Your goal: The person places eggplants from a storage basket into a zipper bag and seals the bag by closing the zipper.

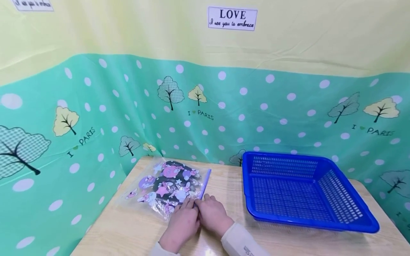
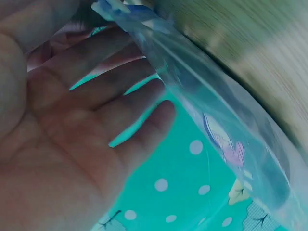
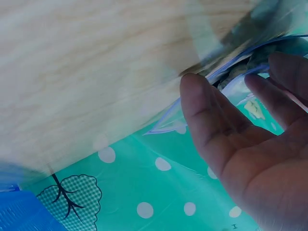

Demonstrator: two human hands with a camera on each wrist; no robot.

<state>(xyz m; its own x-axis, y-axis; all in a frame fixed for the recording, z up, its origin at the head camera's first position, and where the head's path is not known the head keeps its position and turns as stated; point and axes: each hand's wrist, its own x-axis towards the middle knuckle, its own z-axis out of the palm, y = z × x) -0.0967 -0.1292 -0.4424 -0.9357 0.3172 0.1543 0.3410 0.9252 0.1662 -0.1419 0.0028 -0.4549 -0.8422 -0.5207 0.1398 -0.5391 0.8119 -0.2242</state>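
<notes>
A clear zip bag point(image 1: 176, 190) printed with pink and purple cartoon figures and stars lies on the table, with something dark inside. A purple strip point(image 1: 206, 181) runs along its right edge. My left hand point(image 1: 184, 222) is at the bag's near right corner, pinching its edge; in the left wrist view its other fingers point(image 2: 144, 130) extend beside the bag. Close against it, my right hand point(image 1: 213, 215) grips the bag's edge by the strip. In the right wrist view, the bag's purple-lined lips point(image 3: 240, 60) stand apart near the right fingers point(image 3: 195, 91).
To the right of the hands stands a blue plastic basket point(image 1: 288, 217) with latticed sides. Both sit on a light wooden table point(image 1: 118, 231). A green and yellow printed curtain point(image 1: 224, 138) hangs behind the table and along its left side.
</notes>
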